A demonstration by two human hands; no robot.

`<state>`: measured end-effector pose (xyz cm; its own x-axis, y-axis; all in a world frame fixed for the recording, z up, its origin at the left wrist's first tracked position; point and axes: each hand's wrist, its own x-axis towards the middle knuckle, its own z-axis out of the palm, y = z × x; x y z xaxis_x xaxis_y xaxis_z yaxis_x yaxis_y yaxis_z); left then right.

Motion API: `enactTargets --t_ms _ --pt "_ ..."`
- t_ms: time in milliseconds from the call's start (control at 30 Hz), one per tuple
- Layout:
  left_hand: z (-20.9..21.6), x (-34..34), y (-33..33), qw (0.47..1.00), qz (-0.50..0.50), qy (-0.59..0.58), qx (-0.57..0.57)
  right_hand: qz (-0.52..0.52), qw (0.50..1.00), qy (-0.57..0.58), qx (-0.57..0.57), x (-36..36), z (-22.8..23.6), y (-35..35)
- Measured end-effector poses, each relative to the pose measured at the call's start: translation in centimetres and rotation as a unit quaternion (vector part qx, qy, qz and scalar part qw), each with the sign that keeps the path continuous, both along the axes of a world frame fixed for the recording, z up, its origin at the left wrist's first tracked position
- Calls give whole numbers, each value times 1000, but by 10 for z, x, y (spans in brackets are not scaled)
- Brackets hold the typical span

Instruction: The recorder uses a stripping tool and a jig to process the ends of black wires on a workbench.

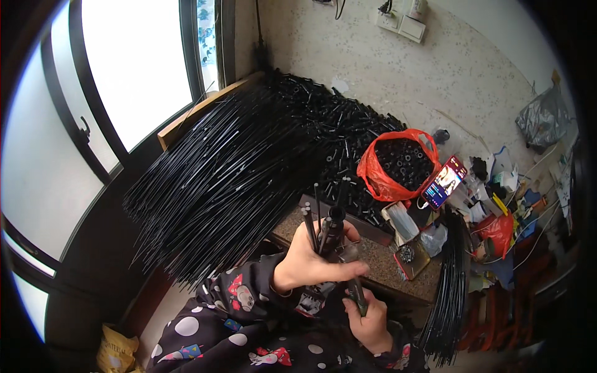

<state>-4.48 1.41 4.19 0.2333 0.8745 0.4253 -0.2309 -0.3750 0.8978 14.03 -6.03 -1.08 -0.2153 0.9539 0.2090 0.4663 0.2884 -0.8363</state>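
My left hand (306, 266) is closed around several thin black rods (308, 219) and a short black tube (336, 216) with an open round end, all pointing up and away from me. Its thumb stretches to the right across a small clear piece (348, 252). Just below, my right hand (371, 324) is closed on a dark stick-like piece (357, 294); its lower end is hidden in my fingers. The two hands are close together over my lap, in front of the speckled tabletop (407, 283).
A big bundle of long black rods (217, 180) lies at the left. Behind are heaped black tubes (323, 112) and a red bag (376, 180) of black rings. A lit phone (444, 182) stands at right, with more rods (449, 292) hanging over the edge and clutter beyond.
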Motion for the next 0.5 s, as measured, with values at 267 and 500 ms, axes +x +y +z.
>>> enactTargets --t_ms 267,500 --pt "-23 11 -3 999 48 -19 6 -34 998 -52 11 -10 8 -17" --pt "-27 -14 10 990 -76 -115 -34 65 903 328 -269 35 21 0"
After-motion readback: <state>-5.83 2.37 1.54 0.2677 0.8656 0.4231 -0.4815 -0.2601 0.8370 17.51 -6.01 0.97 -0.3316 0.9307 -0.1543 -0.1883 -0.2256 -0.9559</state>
